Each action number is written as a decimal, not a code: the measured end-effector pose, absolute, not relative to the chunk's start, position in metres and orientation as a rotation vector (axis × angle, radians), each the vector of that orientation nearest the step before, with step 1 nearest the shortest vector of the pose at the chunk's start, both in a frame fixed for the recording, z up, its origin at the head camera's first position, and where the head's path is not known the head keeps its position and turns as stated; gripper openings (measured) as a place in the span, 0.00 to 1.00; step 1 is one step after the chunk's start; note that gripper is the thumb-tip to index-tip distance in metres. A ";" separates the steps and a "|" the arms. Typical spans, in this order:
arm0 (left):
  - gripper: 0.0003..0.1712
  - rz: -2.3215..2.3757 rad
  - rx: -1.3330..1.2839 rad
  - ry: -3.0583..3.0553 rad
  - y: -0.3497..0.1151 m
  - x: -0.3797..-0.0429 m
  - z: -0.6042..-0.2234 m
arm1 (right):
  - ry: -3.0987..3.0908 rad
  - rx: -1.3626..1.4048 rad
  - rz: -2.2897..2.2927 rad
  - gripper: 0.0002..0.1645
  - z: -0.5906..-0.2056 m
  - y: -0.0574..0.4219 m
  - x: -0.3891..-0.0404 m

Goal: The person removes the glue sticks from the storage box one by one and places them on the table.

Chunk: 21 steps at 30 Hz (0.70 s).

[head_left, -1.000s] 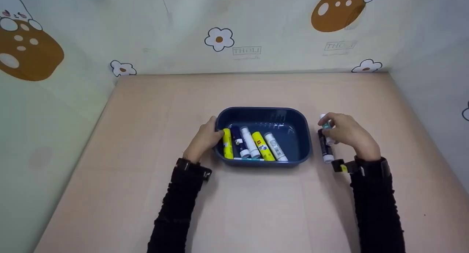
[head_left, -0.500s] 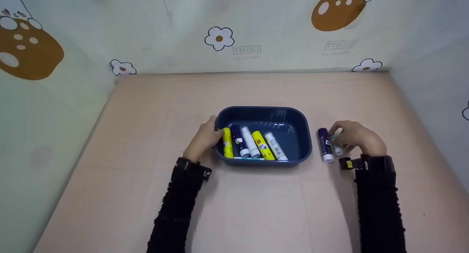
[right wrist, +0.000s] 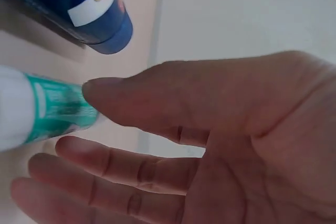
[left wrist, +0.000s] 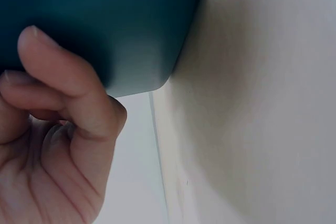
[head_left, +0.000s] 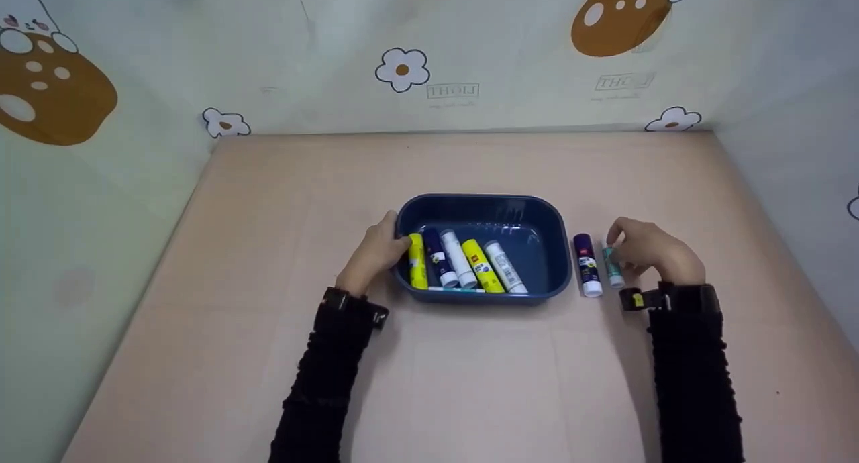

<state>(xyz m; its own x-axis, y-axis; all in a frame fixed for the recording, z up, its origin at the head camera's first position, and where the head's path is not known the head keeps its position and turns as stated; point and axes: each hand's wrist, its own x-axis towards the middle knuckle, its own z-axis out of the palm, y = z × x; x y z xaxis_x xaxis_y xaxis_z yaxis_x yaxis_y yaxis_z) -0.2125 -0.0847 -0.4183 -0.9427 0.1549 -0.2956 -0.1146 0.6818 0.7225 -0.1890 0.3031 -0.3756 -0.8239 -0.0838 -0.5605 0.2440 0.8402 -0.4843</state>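
Observation:
My left hand grips the left rim of a dark blue plastic tray, thumb over the edge; in the left wrist view its curled fingers lie against the tray's outer wall. Inside lie several glue sticks, among them a yellow one and a white one. Right of the tray, my right hand has thumb and forefinger at the far end of a green-and-white glue stick lying on the table. The right wrist view shows the thumb touching it; the forefinger is mostly hidden there.
A dark purple glue stick with a white cap lies between the tray and the right hand. A thin white-and-teal stick lies along the tray's near wall. Patterned walls enclose the table behind and at the sides.
The right hand has moved right and lowered the green-and-white glue stick to the table beside the dark purple one. The purple stick has shifted left towards the tray. The left hand stays put.

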 end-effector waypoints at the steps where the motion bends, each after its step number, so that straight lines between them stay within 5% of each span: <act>1: 0.21 1.129 0.031 2.564 -0.085 -0.213 -0.418 | 2.448 0.115 -0.744 0.24 -0.374 0.301 -0.189; 21: 0.24 1.124 0.013 2.553 -0.085 -0.214 -0.419 | 2.865 -0.221 -0.793 0.23 -0.352 0.232 -0.174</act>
